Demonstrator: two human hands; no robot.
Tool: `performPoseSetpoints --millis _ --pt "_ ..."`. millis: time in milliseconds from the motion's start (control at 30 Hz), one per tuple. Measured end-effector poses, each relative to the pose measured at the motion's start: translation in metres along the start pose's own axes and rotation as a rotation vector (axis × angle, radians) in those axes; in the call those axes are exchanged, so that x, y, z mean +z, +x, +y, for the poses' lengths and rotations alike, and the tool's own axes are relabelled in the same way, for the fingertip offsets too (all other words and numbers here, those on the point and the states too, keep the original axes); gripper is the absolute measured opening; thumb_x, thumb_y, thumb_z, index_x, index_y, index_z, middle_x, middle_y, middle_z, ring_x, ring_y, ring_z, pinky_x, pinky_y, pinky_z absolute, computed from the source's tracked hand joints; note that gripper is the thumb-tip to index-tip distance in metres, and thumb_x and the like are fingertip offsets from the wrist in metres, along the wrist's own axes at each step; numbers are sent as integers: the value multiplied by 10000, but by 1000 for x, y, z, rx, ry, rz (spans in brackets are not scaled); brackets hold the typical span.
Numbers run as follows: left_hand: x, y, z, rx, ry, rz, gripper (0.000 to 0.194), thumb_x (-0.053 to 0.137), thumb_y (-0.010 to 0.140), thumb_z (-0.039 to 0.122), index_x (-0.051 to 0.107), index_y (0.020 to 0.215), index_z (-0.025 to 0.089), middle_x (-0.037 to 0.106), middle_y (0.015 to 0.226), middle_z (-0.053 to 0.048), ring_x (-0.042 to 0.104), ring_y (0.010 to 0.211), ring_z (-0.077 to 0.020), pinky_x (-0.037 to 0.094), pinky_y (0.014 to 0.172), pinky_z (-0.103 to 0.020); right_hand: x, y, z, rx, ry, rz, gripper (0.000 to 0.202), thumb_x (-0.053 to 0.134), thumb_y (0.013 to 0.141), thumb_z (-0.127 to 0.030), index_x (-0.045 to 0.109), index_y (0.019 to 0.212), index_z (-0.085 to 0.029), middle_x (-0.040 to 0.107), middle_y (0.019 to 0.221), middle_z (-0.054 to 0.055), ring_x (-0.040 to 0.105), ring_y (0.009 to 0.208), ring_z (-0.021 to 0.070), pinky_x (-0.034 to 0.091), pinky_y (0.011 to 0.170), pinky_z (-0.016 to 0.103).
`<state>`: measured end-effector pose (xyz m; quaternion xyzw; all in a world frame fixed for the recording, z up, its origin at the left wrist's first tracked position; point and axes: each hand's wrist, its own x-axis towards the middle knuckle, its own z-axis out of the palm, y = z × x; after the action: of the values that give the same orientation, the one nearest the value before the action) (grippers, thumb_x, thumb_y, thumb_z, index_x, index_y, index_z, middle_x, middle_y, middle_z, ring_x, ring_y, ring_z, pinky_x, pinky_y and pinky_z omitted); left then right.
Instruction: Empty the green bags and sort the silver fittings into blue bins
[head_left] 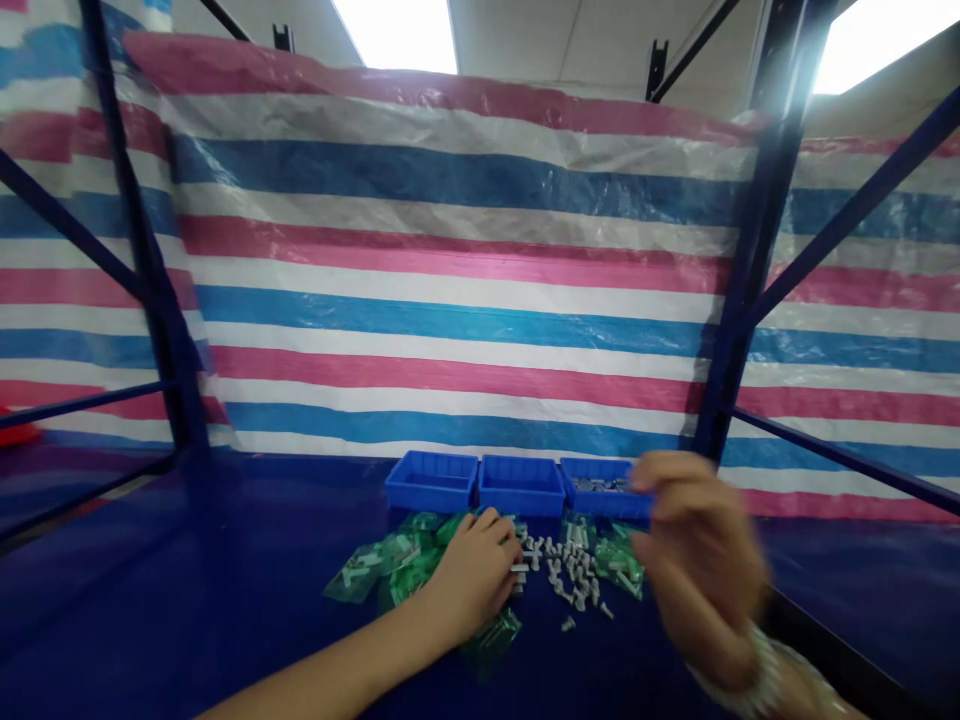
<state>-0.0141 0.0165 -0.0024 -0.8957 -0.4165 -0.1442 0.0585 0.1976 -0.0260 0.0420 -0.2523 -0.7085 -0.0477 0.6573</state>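
My left hand (480, 565) lies over the heap of green plastic bags (416, 555), at the left edge of the loose screws (574, 575). Its fingers curl downward and their tips are hidden, so what they grip cannot be made out. Small pale pins or plugs show beside the fingers. My right hand (701, 570) is raised near the right blue bin (604, 500), blurred by motion. A gap shows between its thumb and bent fingers, and no held thing is visible there. Another green bag (619, 560) with pale parts inside lies just left of it.
The left blue bin (431, 485) and middle blue bin (521, 487) stand in a row with the right one, which contains small metal parts. Dark blue posts (739, 280) and braces frame the blue table (247, 600). A striped plastic sheet (465, 270) hangs behind.
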Motion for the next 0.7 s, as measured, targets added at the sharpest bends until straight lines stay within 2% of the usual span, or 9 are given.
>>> performPoseSetpoints --millis 100,200,267,333,433,500,600,700 --pt "3 2 -1 -5 -41 4 105 624 780 147 614 876 189 644 915 -59 535 970 -266 404 815 -401 28 -14 21 193 99 -159 115 497 788 -125 549 849 -208 576 846 47 569 819 212 476 727 351" --pt "0 2 0 16 -102 63 99 581 803 99 601 853 183 648 859 -49 547 916 -248 412 772 -377 44 -28 38 425 83 -249 79 521 783 -153 566 826 -201 568 749 14 531 706 175 440 654 293" --pt "-4 1 2 44 -181 168 123 549 829 78 589 880 182 643 880 -49 545 910 -231 423 767 -356 46 -34 40 597 175 -363 89 536 839 -256 595 815 -194 587 706 7 527 641 155 428 587 263" --pt "-7 -1 4 84 -283 296 139 511 862 71 577 909 183 627 902 -51 543 899 -207 435 767 -328 45 -37 36 774 335 -481 282 495 886 -404 612 759 -181 602 643 9 517 544 133 408 498 241" --pt "-9 -6 9 144 -391 406 161 473 888 67 579 906 187 601 889 -51 553 846 -177 448 745 -294 45 -38 27 965 518 -576 467 473 863 -557 589 640 -164 580 531 1 455 398 90 350 389 208" --pt "-7 -9 12 169 -419 434 179 469 887 59 592 891 189 596 872 -50 562 817 -167 455 722 -280 47 -39 25 1019 570 -590 467 524 823 -576 573 618 -160 578 526 -3 446 372 74 338 366 192" --pt "-5 -11 13 162 -461 484 191 475 877 57 609 853 191 603 858 -49 582 809 -164 470 715 -277 49 -43 24 1015 553 -567 382 585 800 -521 588 661 -165 579 557 -5 461 389 82 367 357 190" --pt "-4 -11 14 51 -600 499 124 543 849 98 626 840 189 638 872 -50 621 823 -172 501 733 -282 46 -44 24 822 361 -462 186 641 789 -367 634 795 -181 605 652 14 550 523 134 438 413 214"
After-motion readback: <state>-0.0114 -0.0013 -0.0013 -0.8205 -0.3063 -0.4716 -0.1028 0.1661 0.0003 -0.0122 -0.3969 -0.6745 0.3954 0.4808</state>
